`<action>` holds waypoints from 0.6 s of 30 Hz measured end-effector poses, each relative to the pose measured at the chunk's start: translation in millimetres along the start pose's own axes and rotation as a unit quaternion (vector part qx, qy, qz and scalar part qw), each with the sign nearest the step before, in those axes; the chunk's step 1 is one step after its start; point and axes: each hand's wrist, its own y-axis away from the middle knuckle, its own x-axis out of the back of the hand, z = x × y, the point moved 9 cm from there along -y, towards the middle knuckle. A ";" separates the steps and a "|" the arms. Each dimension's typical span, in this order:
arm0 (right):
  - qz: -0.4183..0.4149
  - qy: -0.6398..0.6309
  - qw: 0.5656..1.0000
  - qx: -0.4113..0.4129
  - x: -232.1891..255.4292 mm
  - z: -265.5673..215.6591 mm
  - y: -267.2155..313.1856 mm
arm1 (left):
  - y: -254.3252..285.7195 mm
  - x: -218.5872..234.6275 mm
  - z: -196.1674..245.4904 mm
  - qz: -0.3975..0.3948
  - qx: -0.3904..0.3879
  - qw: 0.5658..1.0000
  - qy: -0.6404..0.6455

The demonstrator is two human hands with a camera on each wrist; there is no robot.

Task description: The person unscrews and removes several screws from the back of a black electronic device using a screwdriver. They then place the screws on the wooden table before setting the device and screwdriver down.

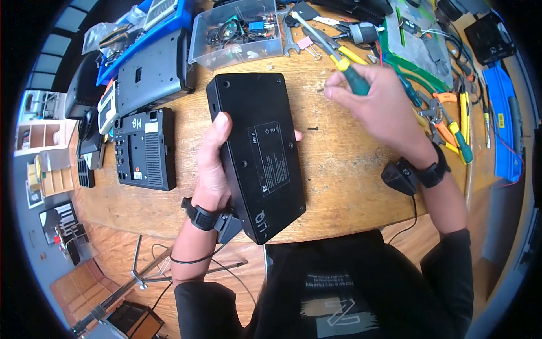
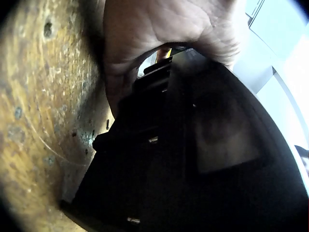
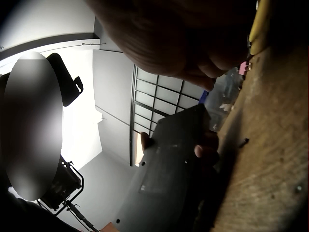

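My left hand (image 1: 213, 164) grips a black electronic box (image 1: 259, 152), tilted over the table's front part. Its thumb lies on the left edge, and one fingertip shows past the right edge. The box's labelled face, marked HQ, is turned up, with several screw holes. In the left wrist view, the hand (image 2: 164, 29) spans the far end of the box (image 2: 159, 159). My right hand (image 1: 384, 107) is raised right of the box, fingers curled around a screwdriver (image 1: 357, 82) with a green and yellow handle. Its shaft points away, up and left. A dark screw (image 1: 312, 128) lies between the hands.
A second black device (image 1: 145, 150) marked HQ lies at left, below a larger black casing (image 1: 149, 73). A clear bin (image 1: 237, 53) of electronic parts stands at the back. Pliers (image 1: 435, 113) and other tools crowd the right, beside a blue tray (image 1: 504, 124).
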 end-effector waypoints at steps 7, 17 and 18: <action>0.025 -0.001 0.997 0.078 -7.9 -46.3 -23.1 | 0.3 -4.9 1.3 -0.048 -0.008 0.998 0.027; 0.069 -0.027 0.981 0.178 -33.3 -91.5 -23.2 | 4.7 -4.0 8.0 -0.005 0.002 1.000 -0.018; 0.083 -0.008 0.977 0.195 -32.9 -94.3 -21.2 | 5.3 -3.3 8.2 -0.001 0.003 1.000 -0.022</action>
